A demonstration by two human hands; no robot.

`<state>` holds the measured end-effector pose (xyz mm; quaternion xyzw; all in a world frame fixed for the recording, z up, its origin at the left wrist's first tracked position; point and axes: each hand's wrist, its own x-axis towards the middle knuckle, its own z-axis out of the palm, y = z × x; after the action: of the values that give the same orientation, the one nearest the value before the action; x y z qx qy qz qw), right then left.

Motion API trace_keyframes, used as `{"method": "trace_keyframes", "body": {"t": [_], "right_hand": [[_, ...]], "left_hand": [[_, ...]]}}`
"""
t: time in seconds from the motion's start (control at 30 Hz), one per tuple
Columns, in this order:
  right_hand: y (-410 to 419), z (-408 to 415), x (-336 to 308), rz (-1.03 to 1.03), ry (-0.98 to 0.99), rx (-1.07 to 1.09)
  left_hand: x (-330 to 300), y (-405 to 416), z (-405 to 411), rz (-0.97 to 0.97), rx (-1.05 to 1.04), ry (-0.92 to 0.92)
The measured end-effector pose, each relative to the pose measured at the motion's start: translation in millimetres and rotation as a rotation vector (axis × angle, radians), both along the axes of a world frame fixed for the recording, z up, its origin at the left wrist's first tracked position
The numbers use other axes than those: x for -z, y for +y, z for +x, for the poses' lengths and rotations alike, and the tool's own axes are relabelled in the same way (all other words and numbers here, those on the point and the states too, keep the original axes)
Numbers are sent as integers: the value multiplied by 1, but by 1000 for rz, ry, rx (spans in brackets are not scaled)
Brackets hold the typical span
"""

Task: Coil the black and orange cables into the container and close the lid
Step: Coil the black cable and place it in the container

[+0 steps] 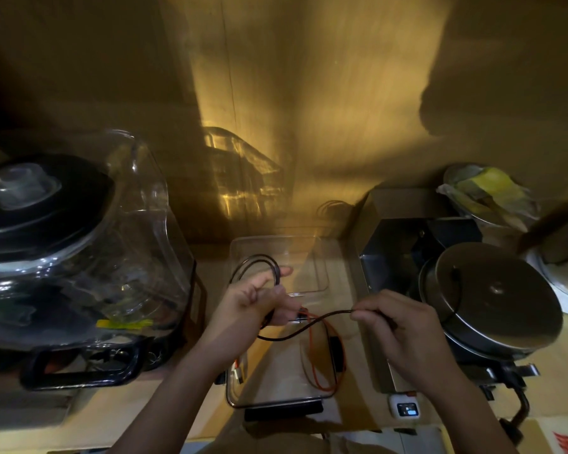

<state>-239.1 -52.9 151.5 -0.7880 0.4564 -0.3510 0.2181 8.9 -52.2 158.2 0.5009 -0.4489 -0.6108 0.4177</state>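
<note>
Both hands pinch the black cable: left gripping loops, right its tail.

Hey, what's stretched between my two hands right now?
In the head view, the black cable sags between the left hand, which holds its coiled loops, and the right hand pinching it, above the clear container holding the orange cable.

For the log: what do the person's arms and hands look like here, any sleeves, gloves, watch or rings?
Both forearms are bare as far as the frame shows, with no sleeves in view. The left hand and the right hand wear no gloves. No watch, bracelet or ring shows on either wrist or on the fingers, though the dim, warm light hides fine detail.
</note>
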Motion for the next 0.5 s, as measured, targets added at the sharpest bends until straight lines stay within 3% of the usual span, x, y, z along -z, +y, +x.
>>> {"method": "trace_keyframes", "body": {"t": [0.27,0.5], "right_hand": [[-12,7,-23,-141,-13,-47],[-26,0,-50,-220,29,65]], "left_hand": [[-7,9,3,-147,357,-284],[-1,12,9,-1,241,18]]}}
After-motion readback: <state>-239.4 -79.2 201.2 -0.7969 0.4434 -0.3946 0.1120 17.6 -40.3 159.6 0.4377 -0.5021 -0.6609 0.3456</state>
